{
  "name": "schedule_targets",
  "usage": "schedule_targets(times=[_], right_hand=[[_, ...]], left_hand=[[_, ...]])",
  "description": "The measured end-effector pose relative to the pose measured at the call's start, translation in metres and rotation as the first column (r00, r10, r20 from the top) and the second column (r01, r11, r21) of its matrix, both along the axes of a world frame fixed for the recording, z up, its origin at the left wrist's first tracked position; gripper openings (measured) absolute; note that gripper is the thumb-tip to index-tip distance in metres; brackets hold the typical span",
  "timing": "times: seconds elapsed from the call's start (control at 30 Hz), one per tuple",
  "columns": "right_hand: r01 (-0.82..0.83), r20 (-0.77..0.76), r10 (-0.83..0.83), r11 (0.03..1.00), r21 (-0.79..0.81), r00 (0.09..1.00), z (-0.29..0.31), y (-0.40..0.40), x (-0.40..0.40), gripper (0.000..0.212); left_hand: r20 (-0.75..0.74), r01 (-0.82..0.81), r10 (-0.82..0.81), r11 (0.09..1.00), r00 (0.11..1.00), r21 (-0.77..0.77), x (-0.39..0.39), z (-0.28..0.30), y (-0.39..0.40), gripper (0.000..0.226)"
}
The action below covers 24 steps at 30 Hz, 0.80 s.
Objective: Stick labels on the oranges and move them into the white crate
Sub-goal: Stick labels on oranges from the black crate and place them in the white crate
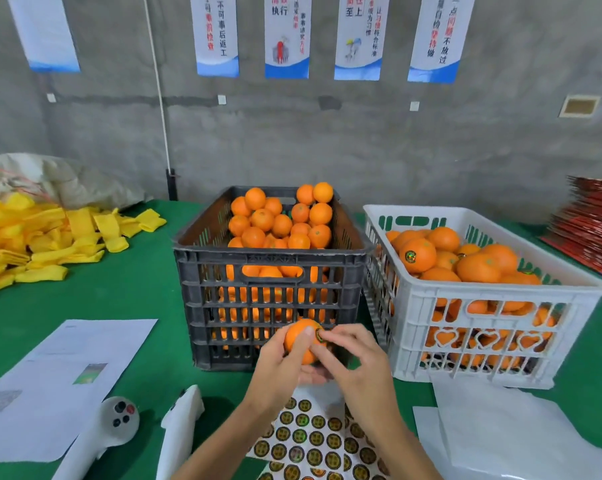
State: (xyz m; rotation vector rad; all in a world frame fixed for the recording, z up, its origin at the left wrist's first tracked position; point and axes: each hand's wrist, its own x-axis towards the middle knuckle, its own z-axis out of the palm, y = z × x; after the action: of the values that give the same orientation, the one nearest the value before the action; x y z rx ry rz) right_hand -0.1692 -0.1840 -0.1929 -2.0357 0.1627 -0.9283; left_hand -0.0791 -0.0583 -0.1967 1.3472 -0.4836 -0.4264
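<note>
My left hand (281,362) grips an orange (301,337) in front of the black crate (268,271), thumb across its front. My right hand (355,362) touches a round label (318,336) on the orange's upper right side with its fingertips. A sheet of round gold-and-black labels (313,441) lies on the green table below my hands. The black crate is heaped with unlabelled oranges (279,220). To its right the white crate (483,299) holds several oranges, one showing a label (410,256).
Two white controllers (109,434) lie at the lower left beside printed paper sheets (60,375). Yellow foam sleeves (50,237) pile at the far left. White foam sheets (517,427) lie at the lower right, red flat cartons (590,230) at the far right.
</note>
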Motion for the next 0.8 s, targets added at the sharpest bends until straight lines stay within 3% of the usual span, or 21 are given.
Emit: schedule_targets(times=[0.1, 0.17, 0.33, 0.4, 0.5, 0.6, 0.7, 0.8], right_hand=[[0.099, 0.033, -0.094, 0.894, -0.436, 0.995, 0.012, 0.000, -0.004, 0.059], [0.220, 0.140, -0.171, 0.779, -0.587, 0.975, 0.021, 0.002, -0.002, 0.069], [0.458, 0.345, -0.325, 0.771, -0.442, 0.881, 0.076, -0.024, 0.002, 0.071], [0.535, 0.383, -0.389, 0.722, -0.439, 0.838, 0.107, -0.049, 0.002, 0.068], [0.630, 0.310, -0.557, 0.591, -0.504, 0.771, 0.147, -0.094, 0.008, 0.065], [0.625, 0.194, -0.650, 0.537, -0.567, 0.735, 0.168, -0.131, 0.017, 0.056], [0.564, 0.200, -0.587, 0.541, -0.624, 0.785, 0.174, -0.144, 0.039, 0.046], [0.470, 0.199, -0.459, 0.611, -0.637, 0.866, 0.180, -0.127, 0.078, 0.041]], left_hand=[[0.021, 0.005, -0.006, 1.000, 1.000, 0.014, 0.000, 0.036, 0.000, 0.042], [0.101, 0.021, -0.027, 0.998, 0.995, 0.054, -0.003, 0.062, -0.004, 0.041], [0.445, -0.022, -0.069, 0.980, 0.893, 0.197, -0.011, 0.127, -0.043, 0.064], [0.501, 0.014, -0.111, 0.981, 0.858, 0.194, -0.004, 0.153, -0.068, 0.062], [0.570, 0.025, -0.095, 0.991, 0.816, 0.129, 0.019, 0.187, -0.101, 0.039], [0.662, -0.139, -0.022, 0.972, 0.749, 0.190, 0.063, 0.201, -0.114, 0.028], [0.709, -0.320, -0.017, 0.885, 0.705, 0.338, 0.116, 0.200, -0.102, 0.031], [0.713, -0.466, -0.052, 0.724, 0.699, 0.509, 0.168, 0.191, -0.079, 0.025]])
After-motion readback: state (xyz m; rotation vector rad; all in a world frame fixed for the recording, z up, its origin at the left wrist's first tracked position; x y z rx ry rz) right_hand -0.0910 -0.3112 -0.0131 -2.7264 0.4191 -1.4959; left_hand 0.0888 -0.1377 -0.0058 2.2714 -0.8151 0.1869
